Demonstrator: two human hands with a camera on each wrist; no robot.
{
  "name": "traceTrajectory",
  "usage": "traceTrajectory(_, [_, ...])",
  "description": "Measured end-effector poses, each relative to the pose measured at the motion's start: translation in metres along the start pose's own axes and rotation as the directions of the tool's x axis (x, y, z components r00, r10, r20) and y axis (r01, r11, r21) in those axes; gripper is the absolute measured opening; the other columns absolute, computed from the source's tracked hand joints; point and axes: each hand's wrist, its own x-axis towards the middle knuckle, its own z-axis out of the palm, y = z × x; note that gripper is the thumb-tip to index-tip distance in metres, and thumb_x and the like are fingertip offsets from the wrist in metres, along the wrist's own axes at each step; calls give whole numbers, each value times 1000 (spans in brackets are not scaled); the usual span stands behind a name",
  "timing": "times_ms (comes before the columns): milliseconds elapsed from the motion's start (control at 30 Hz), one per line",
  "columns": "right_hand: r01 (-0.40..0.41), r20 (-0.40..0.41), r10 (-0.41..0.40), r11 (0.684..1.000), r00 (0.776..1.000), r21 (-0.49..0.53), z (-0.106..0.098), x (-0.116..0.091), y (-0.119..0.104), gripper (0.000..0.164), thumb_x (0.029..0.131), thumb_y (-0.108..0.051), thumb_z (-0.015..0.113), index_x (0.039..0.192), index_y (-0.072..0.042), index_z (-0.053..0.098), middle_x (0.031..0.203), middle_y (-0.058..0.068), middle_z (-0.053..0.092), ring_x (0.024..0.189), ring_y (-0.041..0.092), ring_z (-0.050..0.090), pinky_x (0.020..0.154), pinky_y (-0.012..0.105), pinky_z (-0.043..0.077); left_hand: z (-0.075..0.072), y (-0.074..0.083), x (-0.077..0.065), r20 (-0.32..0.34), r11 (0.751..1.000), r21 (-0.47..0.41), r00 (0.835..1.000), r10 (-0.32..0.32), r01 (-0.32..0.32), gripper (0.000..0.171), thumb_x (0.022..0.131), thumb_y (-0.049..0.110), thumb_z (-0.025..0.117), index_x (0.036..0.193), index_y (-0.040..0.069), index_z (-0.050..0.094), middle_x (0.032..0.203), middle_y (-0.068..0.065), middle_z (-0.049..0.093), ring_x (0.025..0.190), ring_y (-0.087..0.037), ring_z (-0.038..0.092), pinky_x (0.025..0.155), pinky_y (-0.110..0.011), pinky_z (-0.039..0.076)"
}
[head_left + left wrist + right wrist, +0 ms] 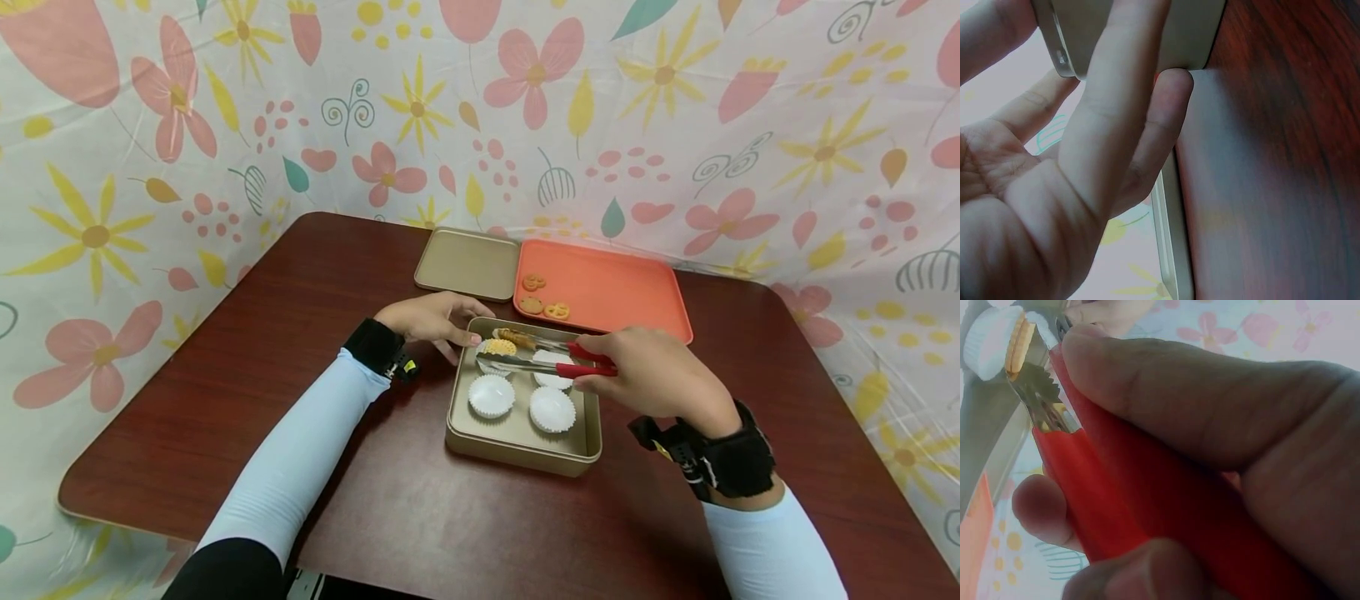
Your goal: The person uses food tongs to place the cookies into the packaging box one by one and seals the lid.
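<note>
Nearest of all, down at 7 o'clock, a black upper sleeve (pixel 228 575) edges in, running on into a white sleeve (pixel 296 454). Follow it up and here's the left hand (pixel 435 323), loosely spread, thumb and fingers resting at the gold tin (pixel 510 457)'s 10 o'clock corner, steadying more than squeezing, I'd say. Over at 3 o'clock, the right hand (pixel 652 371) is curled firmly round the red-handled tongs (pixel 588 368), thumb along the grip.

And here's the action! The tong tips stand a little apart either side of a ridged yellow cookie (pixel 498 347), at the paper cup (pixel 988 347) in the tin's 10 o'clock spot. Whether the metal touches it, I can't tell. This looks like the placing step: cookie into cup.

The cups at 4 o'clock (pixel 552 410) and 8 o'clock (pixel 491 396) show bare white; the 2 o'clock cup (pixel 550 379) is partly hidden under the tongs. Out at 1 o'clock on the table (pixel 420 517), an orange tray (pixel 607 292) offers 3 more treats: 2 pretzel shapes (pixel 557 311) and 1 round biscuit (pixel 531 305).

The next move seems to call for a gentle release, a straight lift that doesn't snag the frilled paper, then a swing towards 1 o'clock.
</note>
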Motion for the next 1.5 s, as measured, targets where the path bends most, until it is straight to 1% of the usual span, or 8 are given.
traceTrajectory(367, [-28, 22, 28, 1000, 999, 10, 4, 3, 1, 20, 91, -36, 80, 89, -23, 65, 72, -10, 57, 64, 11, 51, 56, 28, 42, 2, 3, 0, -3, 1000, 9, 1000, 5, -5, 51, 99, 3, 68, 147, 5, 51, 153, -17, 42, 108, -33, 66, 80, -49, 64])
traceTrajectory(567, [-30, 31, 30, 1000, 999, 3, 5, 4, 2, 20, 90, -36, 81, 92, -22, 66, 72, -11, 57, 64, 11, 51, 56, 28, 41, 2, 5, 0, 1, 1000, 11, 1000, 3, -3, 52, 98, 3, 68, 147, 5, 51, 155, -17, 40, 113, -33, 64, 81, -50, 64])
traceTrajectory(867, [-53, 38, 52, 999, 998, 13, 4, 4, 2, 19, 91, -35, 81, 94, -22, 67, 72, -10, 58, 64, 10, 52, 57, 28, 43, 2, 6, 0, 1, 1000, 11, 1000, -1, 1, 51, 99, 3, 68, 147, 5, 51, 154, -16, 41, 111, -32, 65, 81, -51, 64])
traceTrajectory(1033, [-32, 33, 31, 999, 999, 31, -3, -1, 1, 23, 92, -36, 80, 104, -19, 70, 68, -9, 52, 62, 9, 46, 54, 27, 37, 2, 6, -1, 1, 1000, 18, 1000, 1, -1, 51, 99, 3, 68, 147, 5, 51, 155, -15, 41, 114, -33, 64, 80, -50, 64])
traceTrajectory(1100, [-27, 24, 26, 999, 999, 33, -7, -3, 1, 23, 92, -37, 79, 99, -18, 67, 64, -7, 45, 60, 10, 42, 53, 27, 33, 2, 5, -1, 3, 1000, 17, 1000, 4, -4, 51, 99, 4, 68, 147, 6, 51, 154, -15, 42, 116, -35, 63, 81, -50, 64])
traceTrajectory(1200, [-39, 2, 39, 999, 999, 26, -14, -8, 4, 24, 92, -36, 79, 97, -18, 64, 64, -6, 43, 59, 12, 41, 54, 28, 33, 1, 4, -1, 4, 1000, 15, 1000, 4, -4, 51, 99, 4, 68, 147, 6, 51, 154, -15, 43, 119, -37, 62, 81, -49, 64])
traceTrajectory(1400, [-84, -70, 86, 996, 994, 31, -22, -12, 10, 41, 95, -43, 75, 122, -15, 65, 69, -5, 52, 62, 13, 47, 55, 30, 39, 1, 1, -1, -7, 1000, 14, 1000, -7, 7, 54, 99, 5, 69, 149, 4, 48, 154, -17, 40, 118, -38, 62, 81, -48, 64])
traceTrajectory(1500, [-126, -146, 133, 990, 980, 56, -24, -11, 10, 39, 94, -50, 73, 117, -19, 64, 69, -3, 52, 61, 16, 48, 54, 31, 38, 1, 1, -1, -5, 1000, 12, 1000, -3, 3, 53, 99, 5, 68, 148, 4, 49, 154, -16, 41, 118, -37, 62, 81, -49, 64])
